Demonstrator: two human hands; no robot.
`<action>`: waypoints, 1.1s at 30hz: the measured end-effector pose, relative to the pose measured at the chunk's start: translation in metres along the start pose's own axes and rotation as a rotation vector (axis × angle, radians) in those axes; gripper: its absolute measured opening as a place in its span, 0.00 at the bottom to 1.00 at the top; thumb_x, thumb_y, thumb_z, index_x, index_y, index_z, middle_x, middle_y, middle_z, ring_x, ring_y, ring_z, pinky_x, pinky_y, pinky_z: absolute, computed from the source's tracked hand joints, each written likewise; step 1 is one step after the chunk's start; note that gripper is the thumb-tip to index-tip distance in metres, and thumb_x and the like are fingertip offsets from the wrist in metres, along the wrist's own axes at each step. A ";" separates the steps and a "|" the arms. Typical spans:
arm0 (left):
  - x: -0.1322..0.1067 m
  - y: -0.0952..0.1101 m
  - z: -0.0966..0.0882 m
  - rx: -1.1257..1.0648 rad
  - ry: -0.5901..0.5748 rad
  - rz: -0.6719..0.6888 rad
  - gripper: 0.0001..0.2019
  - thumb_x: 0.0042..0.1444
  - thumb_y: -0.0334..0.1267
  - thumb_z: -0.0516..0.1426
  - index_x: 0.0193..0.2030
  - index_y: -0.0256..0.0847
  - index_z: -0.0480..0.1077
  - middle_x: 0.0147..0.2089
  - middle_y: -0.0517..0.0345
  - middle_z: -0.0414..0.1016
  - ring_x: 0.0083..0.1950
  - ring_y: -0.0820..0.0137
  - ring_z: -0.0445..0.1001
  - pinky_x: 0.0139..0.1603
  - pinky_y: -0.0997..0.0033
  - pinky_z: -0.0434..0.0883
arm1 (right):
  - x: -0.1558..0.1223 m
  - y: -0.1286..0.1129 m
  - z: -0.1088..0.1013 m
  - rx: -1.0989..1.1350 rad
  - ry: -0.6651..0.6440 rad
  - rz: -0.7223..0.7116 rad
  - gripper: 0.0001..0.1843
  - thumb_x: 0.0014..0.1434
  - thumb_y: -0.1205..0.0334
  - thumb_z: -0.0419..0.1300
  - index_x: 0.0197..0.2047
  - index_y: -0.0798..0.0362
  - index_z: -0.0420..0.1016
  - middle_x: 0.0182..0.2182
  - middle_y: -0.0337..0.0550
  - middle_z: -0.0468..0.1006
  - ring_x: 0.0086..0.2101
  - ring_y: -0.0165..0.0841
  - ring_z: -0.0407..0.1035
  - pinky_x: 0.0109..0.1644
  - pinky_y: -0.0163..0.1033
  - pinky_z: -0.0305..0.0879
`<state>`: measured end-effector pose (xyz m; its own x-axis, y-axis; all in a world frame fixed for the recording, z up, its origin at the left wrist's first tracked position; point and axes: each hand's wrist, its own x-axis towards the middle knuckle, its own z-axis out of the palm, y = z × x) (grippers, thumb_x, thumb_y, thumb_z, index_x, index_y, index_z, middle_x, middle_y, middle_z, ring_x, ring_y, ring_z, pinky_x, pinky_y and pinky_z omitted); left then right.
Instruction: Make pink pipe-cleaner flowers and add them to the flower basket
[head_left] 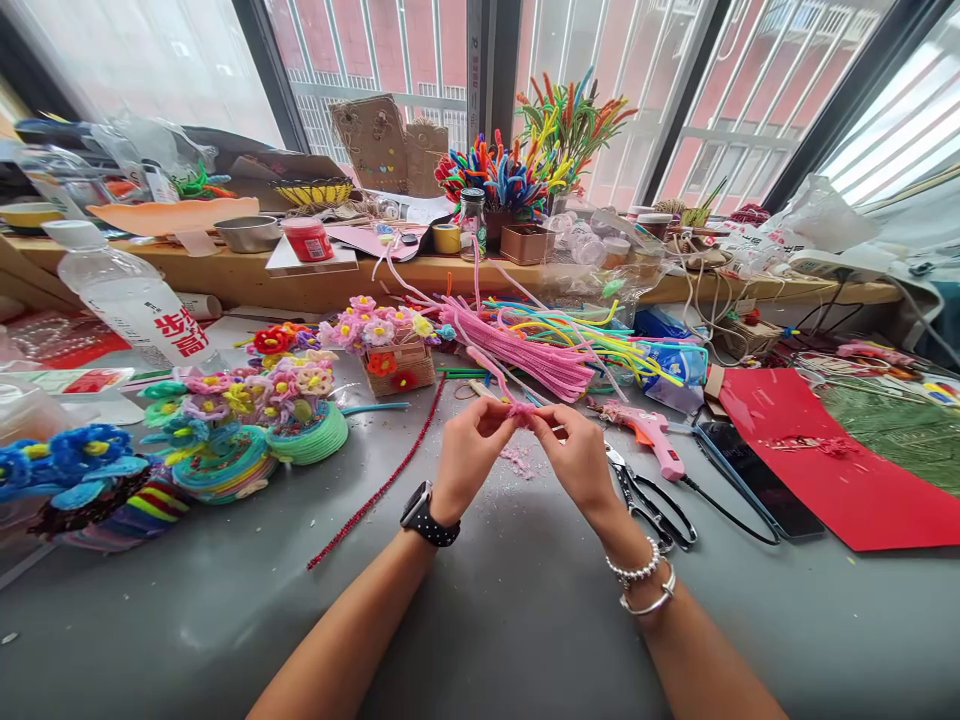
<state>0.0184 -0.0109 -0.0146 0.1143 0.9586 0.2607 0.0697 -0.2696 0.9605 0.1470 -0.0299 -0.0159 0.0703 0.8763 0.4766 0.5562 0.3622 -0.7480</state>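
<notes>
My left hand (471,450) and my right hand (577,455) meet above the grey table (480,600), both pinching a small pink pipe cleaner piece (520,410) between their fingertips. The left wrist wears a black watch, the right wrist silver bracelets. Pink fluff crumbs (517,462) lie on the table just under the hands. A thick bundle of pink pipe cleaners (525,350) lies right behind the hands.
Scissors (649,500), a pink glue gun (652,435) and a phone (757,478) lie to the right, beside red paper (847,470). A dark red pipe cleaner (382,480) and pipe-cleaner flower baskets (247,420) sit to the left. A water bottle (127,295) stands far left.
</notes>
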 end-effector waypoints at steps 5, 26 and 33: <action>-0.002 0.001 0.004 -0.036 0.021 0.021 0.08 0.46 0.39 0.57 0.29 0.36 0.67 0.30 0.56 0.73 0.33 0.71 0.73 0.36 0.74 0.69 | -0.003 -0.001 0.003 -0.112 0.056 -0.008 0.11 0.55 0.59 0.52 0.27 0.55 0.69 0.23 0.42 0.72 0.23 0.29 0.65 0.29 0.35 0.62; -0.003 0.000 0.004 0.003 0.015 0.027 0.10 0.44 0.41 0.59 0.27 0.35 0.69 0.28 0.56 0.73 0.30 0.72 0.72 0.33 0.74 0.69 | 0.000 0.008 -0.007 -0.264 0.063 -0.324 0.08 0.56 0.65 0.51 0.32 0.56 0.72 0.27 0.46 0.75 0.28 0.33 0.67 0.32 0.37 0.62; -0.001 0.000 0.002 0.073 -0.003 0.100 0.07 0.46 0.37 0.57 0.30 0.36 0.68 0.30 0.56 0.73 0.31 0.73 0.72 0.34 0.73 0.70 | 0.000 0.006 -0.003 -0.254 0.109 -0.388 0.08 0.56 0.65 0.53 0.39 0.55 0.70 0.31 0.46 0.75 0.31 0.33 0.67 0.35 0.37 0.64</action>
<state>0.0201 -0.0120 -0.0154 0.1271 0.9264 0.3545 0.1302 -0.3699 0.9199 0.1535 -0.0285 -0.0190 -0.1038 0.6479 0.7546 0.7422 0.5555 -0.3749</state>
